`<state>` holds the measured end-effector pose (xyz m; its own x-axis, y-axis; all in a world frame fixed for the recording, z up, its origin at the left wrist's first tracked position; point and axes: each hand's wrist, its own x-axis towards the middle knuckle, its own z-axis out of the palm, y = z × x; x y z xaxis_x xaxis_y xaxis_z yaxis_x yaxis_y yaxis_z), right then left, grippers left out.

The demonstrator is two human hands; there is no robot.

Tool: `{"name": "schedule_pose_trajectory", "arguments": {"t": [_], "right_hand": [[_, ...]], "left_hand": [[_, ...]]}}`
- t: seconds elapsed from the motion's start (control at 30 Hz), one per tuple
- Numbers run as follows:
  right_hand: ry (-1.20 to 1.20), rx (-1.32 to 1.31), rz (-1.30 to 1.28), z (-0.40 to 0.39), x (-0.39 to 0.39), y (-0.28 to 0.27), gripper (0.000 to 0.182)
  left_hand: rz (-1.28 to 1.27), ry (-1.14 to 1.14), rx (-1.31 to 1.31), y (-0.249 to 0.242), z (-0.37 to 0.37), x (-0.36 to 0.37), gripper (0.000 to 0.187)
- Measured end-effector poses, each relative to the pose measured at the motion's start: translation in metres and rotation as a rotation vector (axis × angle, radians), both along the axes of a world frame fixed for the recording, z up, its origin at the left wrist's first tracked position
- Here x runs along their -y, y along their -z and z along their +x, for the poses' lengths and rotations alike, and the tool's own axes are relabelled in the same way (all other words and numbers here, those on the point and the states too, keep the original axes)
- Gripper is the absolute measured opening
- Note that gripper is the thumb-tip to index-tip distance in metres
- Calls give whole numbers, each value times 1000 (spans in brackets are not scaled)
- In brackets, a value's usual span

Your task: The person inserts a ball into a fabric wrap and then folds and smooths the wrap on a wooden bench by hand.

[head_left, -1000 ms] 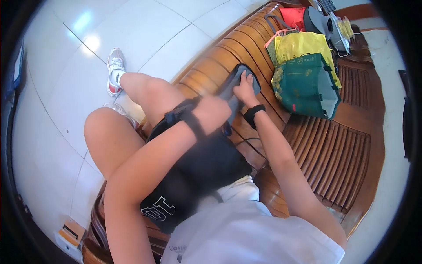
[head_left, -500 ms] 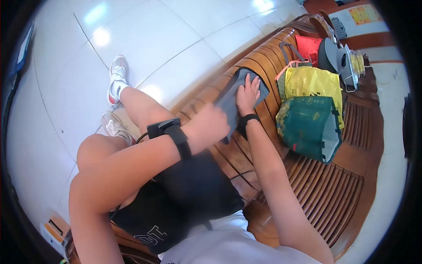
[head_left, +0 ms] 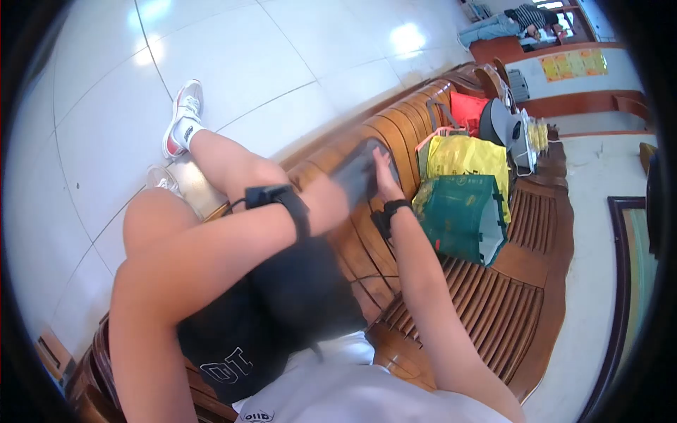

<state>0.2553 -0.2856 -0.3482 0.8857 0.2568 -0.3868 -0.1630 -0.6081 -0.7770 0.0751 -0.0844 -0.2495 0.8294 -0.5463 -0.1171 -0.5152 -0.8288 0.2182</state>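
A grey cloth (head_left: 358,169), folded and smeared by motion, is on the wooden bench seat between my two hands. My left hand (head_left: 328,203) reaches across to its near side, and blur hides how the fingers meet it. At the cloth's right edge is my right hand (head_left: 386,178), seen side-on with fingers stretched out along the fabric. Both wrists wear black straps; the left one carries a small dark box (head_left: 268,195).
The slatted wooden bench (head_left: 465,307) runs to the upper right. On it stand a green bag (head_left: 455,218), a yellow bag (head_left: 465,156), a red item (head_left: 468,111) and a grey round object (head_left: 502,123). Another person (head_left: 504,27) lies or leans in the background.
My right hand has gone from lying flat on the spread cloth to its edge, side-on. The cloth is now narrower and blurred. The view has shifted, bringing the other person into sight.
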Motion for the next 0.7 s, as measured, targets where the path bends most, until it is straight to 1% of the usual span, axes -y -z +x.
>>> {"name": "schedule_pose_trajectory", "arguments": {"t": [0.03,0.07,0.1,0.13,0.2,0.23,0.33,0.37,0.47,0.5,0.57,0.63,0.7], "right_hand": [[16,15,-39,-4,2,12,90],[42,27,-74,-5,5,23,91],[7,58,-184,-6,7,27,91],[27,68,-247,-14,-3,19,90],[73,72,-377,-25,-22,9,89],[92,114,-457,-23,-26,15,86],[97,296,-635,-22,-32,31,83],[90,414,-694,-23,-33,38,78],[73,563,-697,-13,-32,44,75],[77,631,-688,-8,-31,45,70],[64,622,-647,5,-28,40,67],[74,614,-614,18,-27,37,63],[46,632,-582,36,-20,39,62]], "left_hand": [[-58,8,34,7,-7,8,12],[-60,33,13,14,-11,20,12],[-60,65,-11,20,-14,35,13],[-59,100,-37,22,-17,46,13],[-36,162,33,27,-25,68,14],[-34,193,60,29,-29,75,14],[-8,157,19,37,-25,82,15],[-24,125,12,40,-22,79,14],[6,147,-95,29,-9,70,13],[21,162,-67,31,-7,71,13],[46,193,-5,37,-3,76,13],[51,192,-11,51,7,85,13],[76,192,-5,59,17,93,13]]}}
